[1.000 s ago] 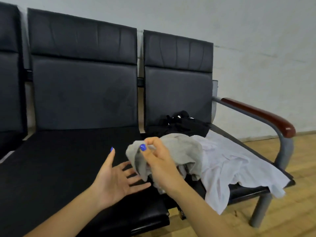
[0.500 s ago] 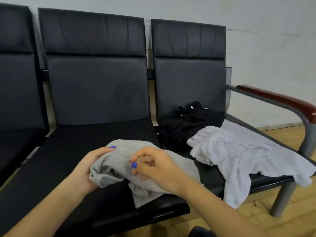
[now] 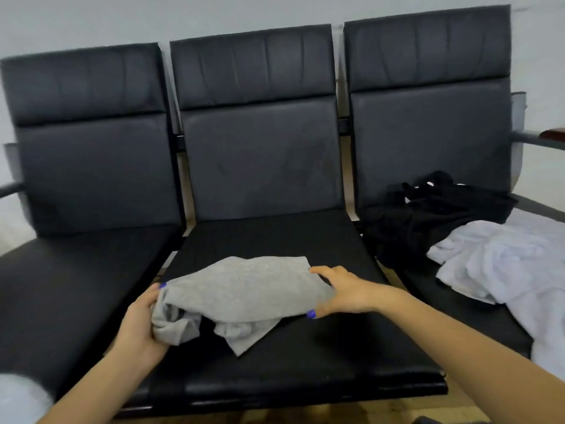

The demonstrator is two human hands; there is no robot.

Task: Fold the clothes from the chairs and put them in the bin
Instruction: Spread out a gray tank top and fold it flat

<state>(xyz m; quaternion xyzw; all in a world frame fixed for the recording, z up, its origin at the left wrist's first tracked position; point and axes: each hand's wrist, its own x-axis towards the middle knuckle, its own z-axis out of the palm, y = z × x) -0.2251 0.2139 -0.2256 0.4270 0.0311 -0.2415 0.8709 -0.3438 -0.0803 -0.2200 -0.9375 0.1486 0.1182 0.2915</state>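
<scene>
A grey garment (image 3: 241, 293) lies spread on the middle chair seat (image 3: 305, 356), partly bunched at its near left. My left hand (image 3: 139, 325) grips its left bunched end. My right hand (image 3: 342, 290) holds its right edge, thumb underneath at the front. On the right chair seat a black garment (image 3: 428, 215) is heaped at the back and a crumpled white garment (image 3: 507, 261) lies in front of it, hanging over the seat's front edge. No bin is in view.
Three black padded chairs stand joined in a row against a pale wall. The left chair seat (image 3: 70, 286) holds nothing. A wooden armrest (image 3: 553, 134) sticks out at the far right. A blurred pale shape (image 3: 21, 399) sits at the bottom left corner.
The grey garment was carried from the right chair to the middle seat and laid out. My left hand took hold of it, and both hands moved apart. The view swung left.
</scene>
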